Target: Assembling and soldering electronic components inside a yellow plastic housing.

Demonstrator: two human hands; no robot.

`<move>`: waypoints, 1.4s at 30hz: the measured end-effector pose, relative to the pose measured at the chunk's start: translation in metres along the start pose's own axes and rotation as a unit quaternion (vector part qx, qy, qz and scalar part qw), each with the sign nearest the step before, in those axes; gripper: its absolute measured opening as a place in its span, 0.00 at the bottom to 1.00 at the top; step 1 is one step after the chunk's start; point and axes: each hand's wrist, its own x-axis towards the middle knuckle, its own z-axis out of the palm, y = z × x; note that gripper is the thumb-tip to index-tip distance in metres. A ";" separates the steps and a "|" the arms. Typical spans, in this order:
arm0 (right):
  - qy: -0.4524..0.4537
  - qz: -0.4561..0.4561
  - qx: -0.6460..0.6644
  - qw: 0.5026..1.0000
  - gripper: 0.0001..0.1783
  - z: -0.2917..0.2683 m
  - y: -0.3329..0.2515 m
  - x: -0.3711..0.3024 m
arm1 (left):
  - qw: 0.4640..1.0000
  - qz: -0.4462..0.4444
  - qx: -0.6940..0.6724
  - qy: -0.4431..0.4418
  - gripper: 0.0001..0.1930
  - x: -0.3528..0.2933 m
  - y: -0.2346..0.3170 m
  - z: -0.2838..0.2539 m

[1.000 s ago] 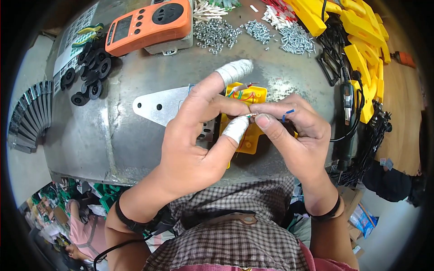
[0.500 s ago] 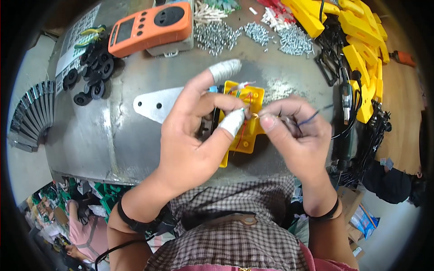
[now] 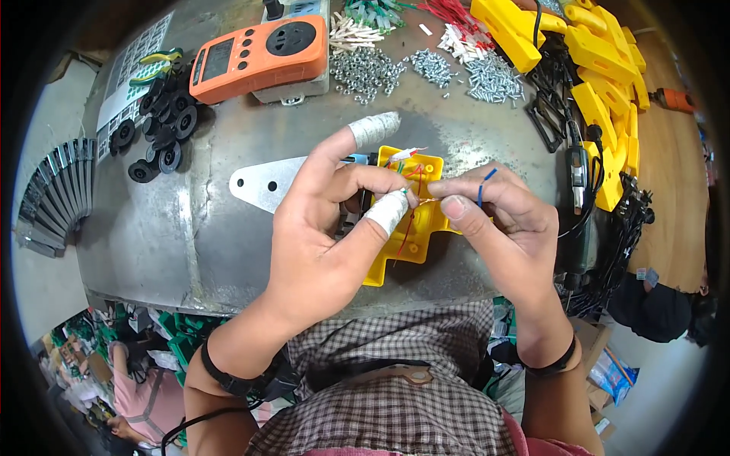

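Observation:
A yellow plastic housing, half hidden by my hands, lies open on the bench with thin red wires inside. My left hand is above its left side, thumb and one finger pinched on a thin wire; white tape wraps the thumb and a raised finger. From the right, my right hand pinches the bare copper strands between thumb and forefinger. A short blue wire sticks up at its fingers. A flat metal plate with holes reaches out left, partly behind my left hand.
Behind are an orange meter, piles of small metal screws and nuts and black round knobs. Yellow housings and black cables crowd the right. Dark metal strips fan out at left. Another person is at lower left.
The blue wire has swung from pointing right to standing up by my right fingers. Both hands stay pinched close together over the housing.

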 end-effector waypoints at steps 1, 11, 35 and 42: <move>0.000 0.001 -0.001 1.000 0.14 0.002 -0.001 0.001 | 1.000 -0.004 -0.018 0.011 0.29 0.000 0.000 0.001; 0.004 -0.014 -0.060 0.998 0.09 0.010 -0.003 0.010 | 0.996 0.044 0.051 -0.049 0.33 0.001 -0.002 -0.002; -0.374 0.305 0.049 0.875 0.13 -0.036 -0.016 0.065 | 0.745 0.404 0.468 -0.251 0.26 0.028 0.025 -0.025; -0.266 0.256 -0.065 0.927 0.07 -0.022 -0.031 0.051 | 0.873 0.197 0.390 -0.219 0.26 0.031 0.024 -0.016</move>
